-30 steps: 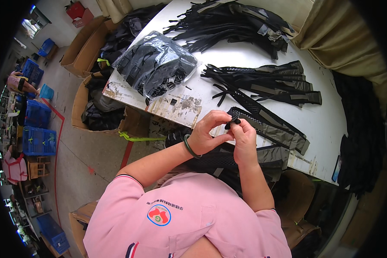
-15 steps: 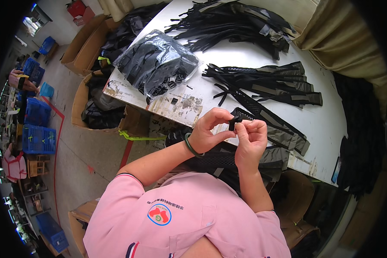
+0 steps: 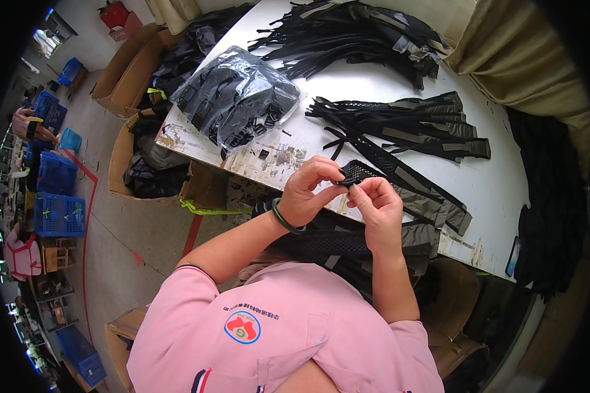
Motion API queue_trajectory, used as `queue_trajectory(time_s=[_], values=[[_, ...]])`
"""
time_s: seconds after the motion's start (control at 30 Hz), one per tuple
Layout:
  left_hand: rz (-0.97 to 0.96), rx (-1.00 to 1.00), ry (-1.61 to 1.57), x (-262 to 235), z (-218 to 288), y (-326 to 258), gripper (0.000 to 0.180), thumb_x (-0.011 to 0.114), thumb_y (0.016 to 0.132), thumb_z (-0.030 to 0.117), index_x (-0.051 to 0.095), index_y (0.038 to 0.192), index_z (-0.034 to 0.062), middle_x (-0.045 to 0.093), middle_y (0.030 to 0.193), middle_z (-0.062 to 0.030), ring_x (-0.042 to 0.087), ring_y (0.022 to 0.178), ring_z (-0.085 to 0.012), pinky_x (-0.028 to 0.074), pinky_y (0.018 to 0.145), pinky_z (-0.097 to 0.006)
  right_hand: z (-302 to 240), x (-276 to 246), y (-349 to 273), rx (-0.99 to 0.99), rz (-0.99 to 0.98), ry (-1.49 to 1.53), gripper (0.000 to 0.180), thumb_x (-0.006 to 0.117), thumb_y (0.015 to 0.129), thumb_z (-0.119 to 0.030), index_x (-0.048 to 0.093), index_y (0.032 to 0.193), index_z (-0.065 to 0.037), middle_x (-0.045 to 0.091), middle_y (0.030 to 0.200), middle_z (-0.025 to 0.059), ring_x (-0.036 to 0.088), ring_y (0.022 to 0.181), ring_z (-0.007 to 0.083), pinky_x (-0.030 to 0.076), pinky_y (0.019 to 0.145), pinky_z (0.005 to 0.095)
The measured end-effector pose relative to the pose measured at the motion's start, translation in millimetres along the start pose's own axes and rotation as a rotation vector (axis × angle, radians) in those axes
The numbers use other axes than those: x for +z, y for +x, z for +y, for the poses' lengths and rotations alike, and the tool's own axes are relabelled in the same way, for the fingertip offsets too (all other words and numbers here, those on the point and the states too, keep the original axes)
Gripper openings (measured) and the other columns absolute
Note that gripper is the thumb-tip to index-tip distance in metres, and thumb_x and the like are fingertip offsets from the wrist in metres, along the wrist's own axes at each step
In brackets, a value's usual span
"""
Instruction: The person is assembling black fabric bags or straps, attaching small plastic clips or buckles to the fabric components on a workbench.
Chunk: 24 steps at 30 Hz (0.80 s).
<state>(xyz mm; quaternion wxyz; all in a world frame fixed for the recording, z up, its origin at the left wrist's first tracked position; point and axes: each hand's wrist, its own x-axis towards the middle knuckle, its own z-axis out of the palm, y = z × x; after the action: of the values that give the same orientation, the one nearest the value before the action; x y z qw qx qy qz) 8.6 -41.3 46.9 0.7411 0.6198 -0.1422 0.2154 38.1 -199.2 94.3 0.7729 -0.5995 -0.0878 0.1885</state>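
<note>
Over the table's near edge, my left hand [image 3: 306, 196] and my right hand [image 3: 381, 208] meet, fingertips almost touching. Between them both pinch a small black buckle [image 3: 349, 181], apparently with the end of a black strap; the fingers cover much of it. Just beyond the fingers lies a black mesh strap [image 3: 363, 169] with grey panels. More mesh and grey fabric [image 3: 418, 238] hangs over the edge below my right hand. A clear plastic bag [image 3: 239, 92] full of black buckles lies to the left on the table.
The white table [image 3: 498, 190] has a worn near edge. Bundles of black straps [image 3: 367, 46] lie at the back, more straps [image 3: 426, 128] in the middle. Cardboard boxes [image 3: 121, 154] with black goods stand at the left. A beige curtain [image 3: 518, 52] hangs at the right.
Both hands have shifted slightly left, and the right fingers have tilted toward the left hand. The black piece between them has turned from upright to nearly flat.
</note>
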Motion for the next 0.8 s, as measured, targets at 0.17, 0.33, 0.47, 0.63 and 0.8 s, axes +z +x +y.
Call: queue_trajectory(time_s=[0.17, 0.33, 0.47, 0.63, 0.8], values=[[-0.047, -0.067, -0.045, 5.1, 12.3, -1.8, 0.028, 0.07, 0.076, -0.005, 0.057, 0.099, 0.0035, 0.052, 0.104, -0.0078, 0.055, 0.09, -0.0138, 0.049, 0.081, -0.027, 7.7, 2.4, 2.3, -0.073, 0.036, 0.045, 0.009, 0.063, 0.088, -0.003, 0.055, 0.09, 0.0, 0.061, 0.081, 0.004, 0.059, 0.07, 0.0082, 0.046, 0.064, 0.0187], [-0.178, -0.101, 0.112, -10.2, 11.1, -1.4, 0.035, 0.071, 0.074, -0.007, 0.056, 0.103, 0.0044, 0.051, 0.103, -0.0074, 0.053, 0.097, -0.0163, 0.044, 0.085, -0.029, 5.2, -8.4, 5.4, -0.057, -0.055, 0.071, 0.011, 0.061, 0.09, -0.008, 0.056, 0.094, 0.001, 0.06, 0.083, 0.0033, 0.059, 0.074, 0.0087, 0.047, 0.067, 0.0206], [-0.287, 0.064, 0.256, -11.9, 22.0, 10.6, 0.029, 0.072, 0.074, -0.005, 0.059, 0.098, 0.0052, 0.054, 0.099, -0.0071, 0.055, 0.093, -0.0186, 0.045, 0.081, -0.029, -18.4, -13.4, 14.0, -0.061, -0.112, -0.243, 0.018, 0.064, 0.088, -0.014, 0.06, 0.098, 0.0, 0.06, 0.086, 0.0019, 0.056, 0.074, 0.0069, 0.045, 0.067, 0.0201], [-0.349, 0.095, 0.303, -15.0, 23.9, 14.0, 0.027, 0.072, 0.075, -0.004, 0.059, 0.097, 0.0049, 0.056, 0.097, -0.0069, 0.056, 0.088, -0.0191, 0.046, 0.077, -0.029, -38.9, -14.0, 25.1, 0.006, -0.308, -0.562, 0.014, 0.067, 0.085, -0.012, 0.064, 0.091, 0.001, 0.059, 0.082, 0.0033, 0.052, 0.069, 0.0062, 0.043, 0.059, 0.0219], [-0.287, -0.093, 0.014, -5.8, 16.0, 2.2, 0.026, 0.07, 0.077, -0.002, 0.056, 0.098, 0.0045, 0.057, 0.091, -0.0051, 0.059, 0.075, -0.0158, 0.049, 0.069, -0.026, -32.7, -10.8, 28.2, -0.172, -0.277, -0.475, 0.013, 0.065, 0.086, -0.012, 0.063, 0.09, 0.001, 0.06, 0.081, 0.0037, 0.054, 0.069, 0.0075, 0.044, 0.059, 0.0225]])
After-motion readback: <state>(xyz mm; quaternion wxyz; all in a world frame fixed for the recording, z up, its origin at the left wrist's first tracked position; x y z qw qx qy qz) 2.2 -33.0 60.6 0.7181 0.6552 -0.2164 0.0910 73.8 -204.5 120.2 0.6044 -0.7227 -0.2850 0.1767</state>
